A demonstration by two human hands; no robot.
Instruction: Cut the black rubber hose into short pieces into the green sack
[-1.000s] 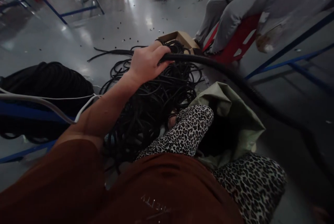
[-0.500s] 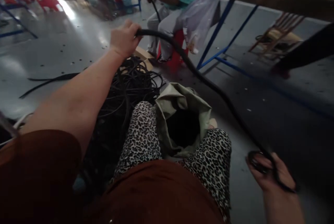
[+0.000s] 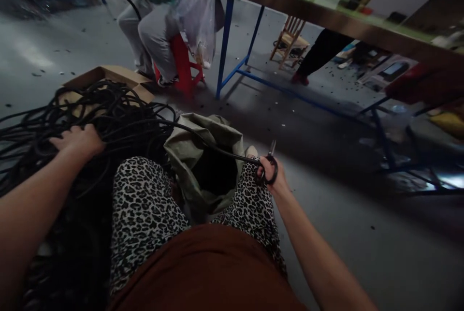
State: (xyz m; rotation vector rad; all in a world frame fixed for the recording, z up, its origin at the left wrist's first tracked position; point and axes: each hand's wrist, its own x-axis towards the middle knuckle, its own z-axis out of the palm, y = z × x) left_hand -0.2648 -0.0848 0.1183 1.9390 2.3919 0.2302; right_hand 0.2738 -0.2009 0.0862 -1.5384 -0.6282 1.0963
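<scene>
My right hand point(image 3: 271, 173) is closed on black-handled scissors point(image 3: 271, 163), their blades pointing up and away, and on the end of a black cord point(image 3: 217, 149). That cord runs left over the mouth of an olive-green bag point(image 3: 184, 149), which stands between my knees with a dark inside. On the left, my left hand point(image 3: 80, 142) lies over a large tangled pile of black cords point(image 3: 119, 108), fingers apart. The pile partly covers an open cardboard box point(image 3: 108, 73).
A person in grey trousers point(image 3: 148, 30) sits on a red stool point(image 3: 184, 66), holding a black cord. A blue-legged table point(image 3: 290, 6) spans the upper right. Behind it are a wooden chair point(image 3: 290, 40) and a dark-clothed leg point(image 3: 322, 52).
My left hand has let go of the stretched cord and come down onto the pile. My right hand has moved up and inward with the scissors. The view has turned right.
</scene>
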